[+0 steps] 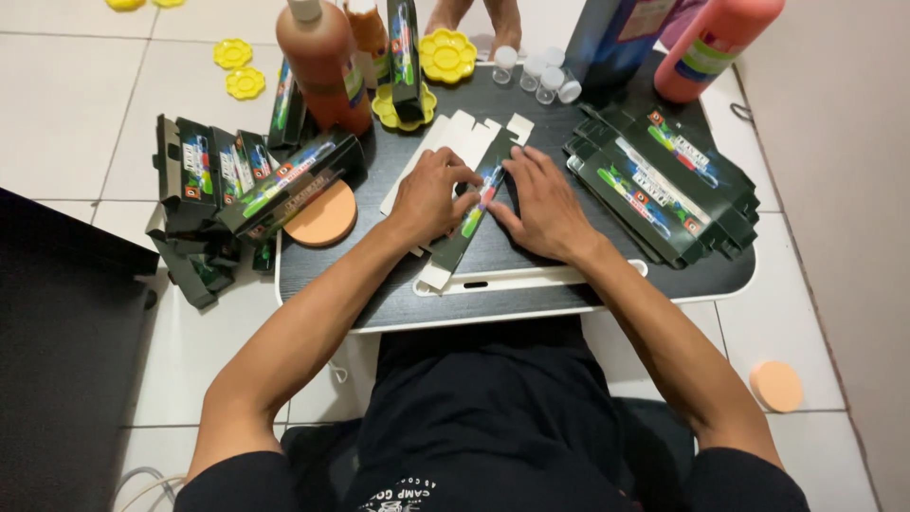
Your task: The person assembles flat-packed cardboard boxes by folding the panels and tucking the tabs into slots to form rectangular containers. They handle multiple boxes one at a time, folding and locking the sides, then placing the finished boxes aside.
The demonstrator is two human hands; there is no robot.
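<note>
Hands press a flat carton blank (471, 213) on the black lap table (531, 256): left hand (431, 199) and right hand (542, 204) lie nearly flat, fingers covering its middle. Bottles (327, 62) are cut off at the top edge.

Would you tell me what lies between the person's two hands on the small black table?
In the head view, a flat unfolded carton, dark green outside and white inside, lies between the left hand and the right hand; both hands press on it.
</note>
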